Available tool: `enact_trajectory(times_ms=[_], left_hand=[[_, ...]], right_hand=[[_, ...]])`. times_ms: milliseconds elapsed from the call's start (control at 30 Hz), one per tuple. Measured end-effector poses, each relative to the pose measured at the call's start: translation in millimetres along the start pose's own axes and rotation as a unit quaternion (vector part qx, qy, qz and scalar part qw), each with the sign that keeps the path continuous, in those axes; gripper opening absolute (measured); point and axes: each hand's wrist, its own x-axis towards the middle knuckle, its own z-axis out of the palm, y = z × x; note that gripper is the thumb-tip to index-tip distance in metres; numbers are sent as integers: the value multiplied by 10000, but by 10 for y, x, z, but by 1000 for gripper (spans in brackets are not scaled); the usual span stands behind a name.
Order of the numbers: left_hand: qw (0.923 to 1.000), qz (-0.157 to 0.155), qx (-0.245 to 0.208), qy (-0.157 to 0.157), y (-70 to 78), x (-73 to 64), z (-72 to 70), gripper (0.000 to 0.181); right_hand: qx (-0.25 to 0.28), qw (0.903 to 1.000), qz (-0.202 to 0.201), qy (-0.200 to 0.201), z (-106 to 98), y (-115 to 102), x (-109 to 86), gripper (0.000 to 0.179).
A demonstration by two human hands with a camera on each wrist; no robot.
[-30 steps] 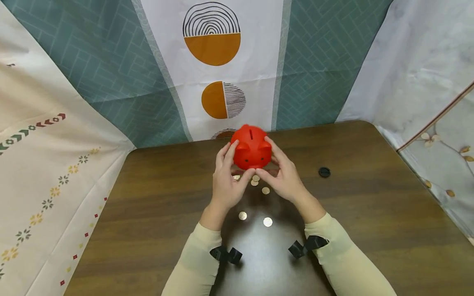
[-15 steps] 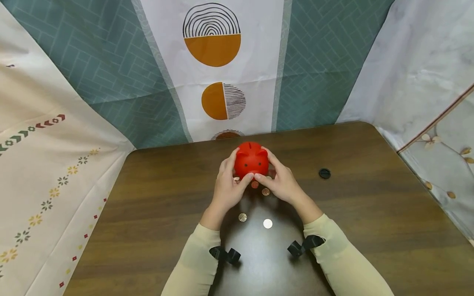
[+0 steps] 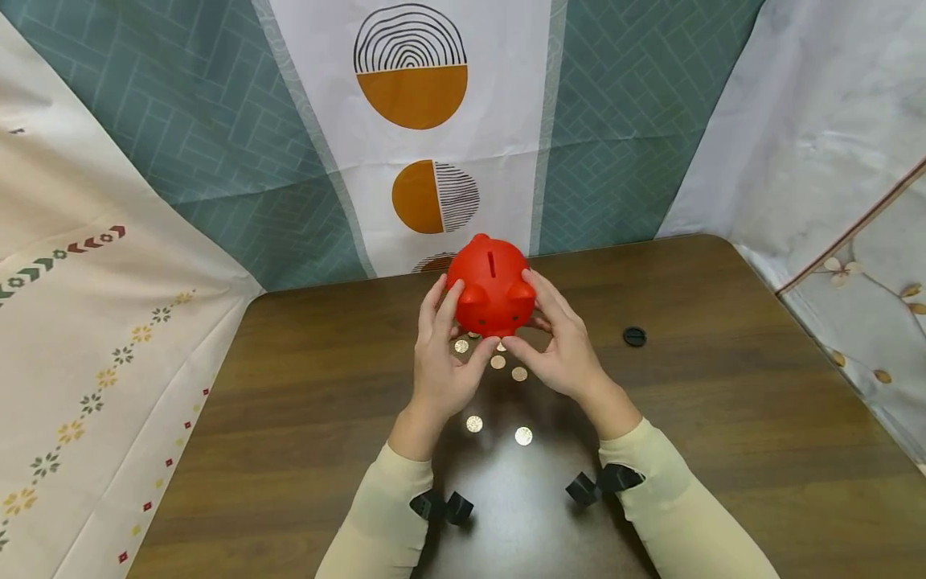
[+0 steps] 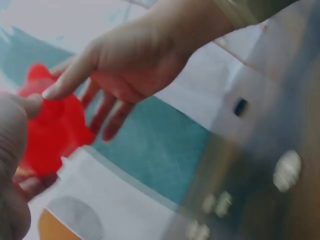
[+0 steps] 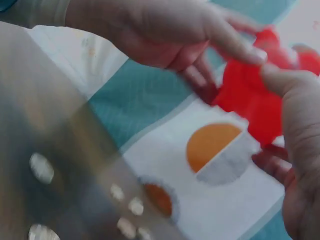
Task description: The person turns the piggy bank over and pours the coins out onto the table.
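Observation:
Between both hands, a red piggy bank [image 3: 492, 281] is held up over the far part of the table, its slotted back toward the head camera and its snout tipped down. My left hand [image 3: 447, 362] grips its left side, and my right hand [image 3: 557, 346] grips the right side. Both thumbs meet near the snout. In the left wrist view the piggy bank [image 4: 55, 125] looks blurred, with fingers wrapped at its sides. Several gold coins lie on the table below, among them one coin [image 3: 473, 424] and another coin [image 3: 524, 436] nearer the person.
A round black plug [image 3: 634, 336] lies on the wooden table [image 3: 311, 418], right of the hands. Patterned cloths hang behind the table [image 3: 622, 161] and along both sides. A black wrist camera [image 3: 441, 507] is strapped on each sleeve.
The piggy bank dipped with its face turned up half a second ago, and now it is raised again, tilted snout down. More coins show beneath it. Both hands keep their grip.

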Motion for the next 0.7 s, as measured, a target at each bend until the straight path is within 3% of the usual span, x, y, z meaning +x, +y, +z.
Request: enact_trajectory(times_ms=[67,133,200,267,333,467,700], left_hand=[[9997,-166,163,-71,14,9,-18,78],[9951,-832,333,-409,-21,-8,-28,77],[9810,-1662,520,-851,-92,-34,-24,76],[9694,-2111,555,-1126,-156,-55,-19,77],[9676,-2207,392,-1164,-194,-62,-12,79],[9722,-2080,235,-1045,-214,-68,-8,79],[9723,-2086,-31,-1050,-220,-62,-16,79]], right_hand=[[-24,9999,102,-32,-1,-10,2,83],[-43,9977,569,-369,20,45,-16,80],[-125,9894,1243,-741,47,125,-42,78],[-208,9824,1590,-960,79,200,-61,77],[-169,9814,1676,-925,92,228,-64,77],[-156,9830,1645,-802,98,225,-66,78],[-236,9840,1597,-750,103,224,-56,79]])
